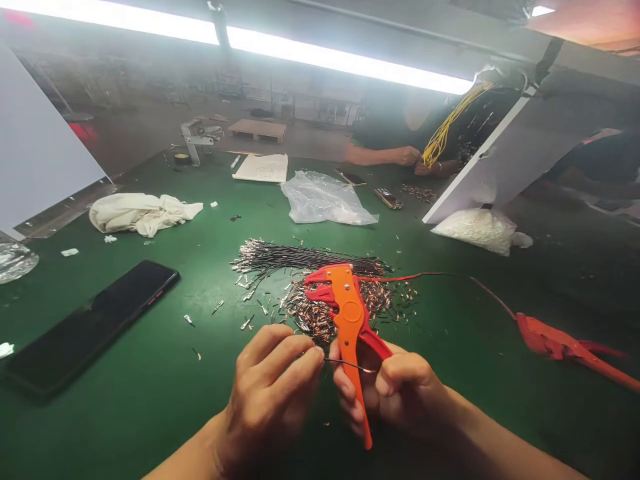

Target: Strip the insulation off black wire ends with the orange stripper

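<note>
My right hand [405, 387] is wrapped round the handles of an orange and red wire stripper [350, 310], whose jaws point up and to the left. Between the thumb and fingertips of my left hand [280, 380] is a short black wire [345, 362]; its bare copper end reaches across the stripper's handle toward my right thumb. Behind the tool lies a bundle of black wires [305, 257] with metal terminals at the left ends. A heap of cut wire ends [313, 313] sits under and around the stripper's head.
A black phone [95, 320] lies at left, near a white cloth [145, 212]. Further back are a clear plastic bag [325, 200] and a notebook [261, 168]. A second red stripper [565, 343] lies at right. Across the table a person's hands hold yellow wires [453, 127].
</note>
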### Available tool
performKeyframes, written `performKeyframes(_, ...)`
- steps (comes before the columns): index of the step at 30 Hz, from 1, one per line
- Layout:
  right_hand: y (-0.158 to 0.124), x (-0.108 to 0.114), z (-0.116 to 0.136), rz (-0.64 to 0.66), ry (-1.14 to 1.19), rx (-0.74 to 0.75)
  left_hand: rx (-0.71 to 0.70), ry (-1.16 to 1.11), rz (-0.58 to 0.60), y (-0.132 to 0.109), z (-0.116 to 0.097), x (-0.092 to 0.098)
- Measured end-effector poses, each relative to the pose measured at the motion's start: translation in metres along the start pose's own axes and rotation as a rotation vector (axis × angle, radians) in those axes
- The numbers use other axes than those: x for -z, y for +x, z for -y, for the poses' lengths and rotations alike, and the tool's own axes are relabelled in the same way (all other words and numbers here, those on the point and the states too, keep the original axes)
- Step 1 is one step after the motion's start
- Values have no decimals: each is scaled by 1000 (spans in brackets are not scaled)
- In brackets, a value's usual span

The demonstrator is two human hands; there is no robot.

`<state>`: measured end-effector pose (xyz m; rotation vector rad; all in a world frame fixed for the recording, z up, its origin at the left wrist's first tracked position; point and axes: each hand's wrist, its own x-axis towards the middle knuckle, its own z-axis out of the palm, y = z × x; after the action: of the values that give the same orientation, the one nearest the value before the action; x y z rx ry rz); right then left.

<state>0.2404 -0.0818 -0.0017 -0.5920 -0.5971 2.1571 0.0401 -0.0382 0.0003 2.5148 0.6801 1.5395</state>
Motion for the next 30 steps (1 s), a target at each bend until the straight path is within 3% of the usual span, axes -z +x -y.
performKeyframes(3,1,-1,-2,-77,-58,50,-144,-10,68,-6,-5,-8)
performKeyframes(6,2,-2,-3,-156,-154,146,-282,-26,60,-13,-15,-20)
performKeyframes(10,4,-2,-3,-92,-134,97,-247,-48,175,-14,-25,-29)
performKeyframes(14,7,0,-8,-62,-29,50,-338,1,307,-9,-22,-25)
performKeyframes(19,8,-2,-10,-76,-25,41,-367,57,358,-16,-17,-23)
performKeyframes(22,5,-2,-8,-24,-44,44,-254,-46,328,-19,-21,-21)
performKeyframes(26,-1,-1,-3,10,-48,55,-67,-110,107,-8,-20,-6)
performKeyframes(30,-4,-4,-4,43,100,6,163,-157,-61,2,-3,2)
